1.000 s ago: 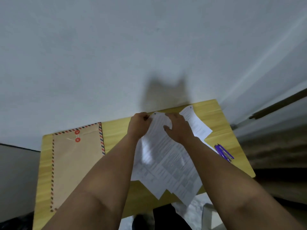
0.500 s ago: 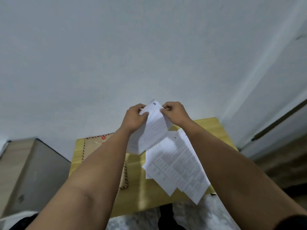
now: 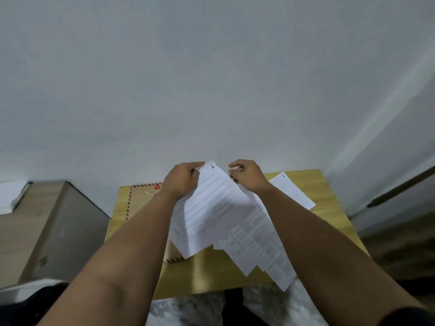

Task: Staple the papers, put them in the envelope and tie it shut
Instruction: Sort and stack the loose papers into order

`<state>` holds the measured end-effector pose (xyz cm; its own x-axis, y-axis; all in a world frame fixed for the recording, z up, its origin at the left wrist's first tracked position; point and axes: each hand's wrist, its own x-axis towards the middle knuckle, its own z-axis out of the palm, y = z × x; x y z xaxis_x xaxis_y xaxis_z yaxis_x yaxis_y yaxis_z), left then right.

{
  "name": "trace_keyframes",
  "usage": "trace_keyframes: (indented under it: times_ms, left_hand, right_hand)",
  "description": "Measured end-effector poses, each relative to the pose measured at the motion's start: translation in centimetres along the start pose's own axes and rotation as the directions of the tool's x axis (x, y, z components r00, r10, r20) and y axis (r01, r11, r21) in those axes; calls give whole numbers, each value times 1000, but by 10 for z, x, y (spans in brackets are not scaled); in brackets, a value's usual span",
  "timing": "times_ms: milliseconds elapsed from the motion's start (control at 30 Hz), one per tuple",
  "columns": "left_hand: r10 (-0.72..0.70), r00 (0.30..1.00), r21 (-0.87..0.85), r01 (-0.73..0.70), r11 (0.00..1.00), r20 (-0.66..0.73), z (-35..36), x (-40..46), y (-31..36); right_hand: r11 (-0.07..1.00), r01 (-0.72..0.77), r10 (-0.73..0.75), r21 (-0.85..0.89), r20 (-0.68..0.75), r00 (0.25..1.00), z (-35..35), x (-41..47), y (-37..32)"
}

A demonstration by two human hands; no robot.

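A: Status?

B: Left hand (image 3: 182, 181) is pinching the top corner of the sheet marked "1" (image 3: 211, 208), holding it up off the bench (image 3: 211, 271). Right hand (image 3: 247, 176) is letting go: half a second ago it was pinching that same top edge, now its fingers are loosely curled just beside the edge, gripping nothing.

A: Other papers?

B: Fanned pile (image 3: 261, 245) is lying under the lifted sheet, corners hanging over the near edge of the bench. One more page (image 3: 292, 190) is sitting apart, far right.

A: So nothing stapled.

B: Looks that way, still sorting pages into order. Stapler was showing a second ago on the right; it's not visible now.

A: Envelope?

B: Brown envelope (image 3: 143, 198) is lying flat on the left of the bench, striped border, red string button, mostly hidden by the left forearm. Untouched.

A: Materials?

B: Thin printed paper, floppy, bending under its own weight. Bench is smooth yellow wood grain.
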<state>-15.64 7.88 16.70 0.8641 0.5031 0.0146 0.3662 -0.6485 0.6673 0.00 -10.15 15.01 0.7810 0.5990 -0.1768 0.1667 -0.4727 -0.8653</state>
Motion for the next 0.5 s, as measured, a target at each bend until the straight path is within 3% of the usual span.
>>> trace_keyframes:
  times_ms: [167,267,500]
  left_hand:
    - [-118,992,-7,119,993,47,34,13,-45]
    - [-209,972,-34,214,976,104,59,25,-75]
    - [-272,949,-42,282,959,158,103,50,-126]
  right_hand:
    - [949,-147,160,-278,27,987,7,46,71]
    - [901,-159,206,-405,76,976,17,82,104]
    - [697,113,167,-708,313,935,59,154,149]
